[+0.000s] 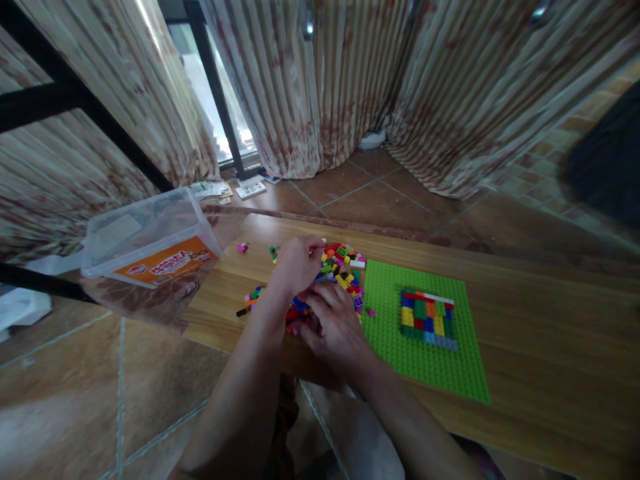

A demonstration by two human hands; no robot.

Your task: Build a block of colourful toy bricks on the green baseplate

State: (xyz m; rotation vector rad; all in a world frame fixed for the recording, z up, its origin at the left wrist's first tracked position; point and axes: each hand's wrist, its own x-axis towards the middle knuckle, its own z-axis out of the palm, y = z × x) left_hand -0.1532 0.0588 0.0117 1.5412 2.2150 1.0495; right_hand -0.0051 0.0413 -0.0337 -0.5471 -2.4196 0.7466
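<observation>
A loose pile of small coloured toy bricks [343, 273] lies on the wooden table, with both my hands in it. My left hand [299, 263] reaches over the far side of the pile, its fingers stretched to the right and partly hidden behind the hand. Nearer to me, my right hand [333, 317] is bent over the near bricks, thumb and fingers apart. I make out no brick gripped in either hand. Right of the pile lies a green baseplate [385, 347], bearing a flat, roughly rectangular block of bricks [427, 320] in many colours.
A clear plastic box [150, 233] with an orange label stands beyond the table's left end. A pink brick [242, 247] lies apart on the wooden table [545, 353]. Striped curtains [345, 87] hang behind, over a tiled floor [360, 187] with papers [250, 189] on it.
</observation>
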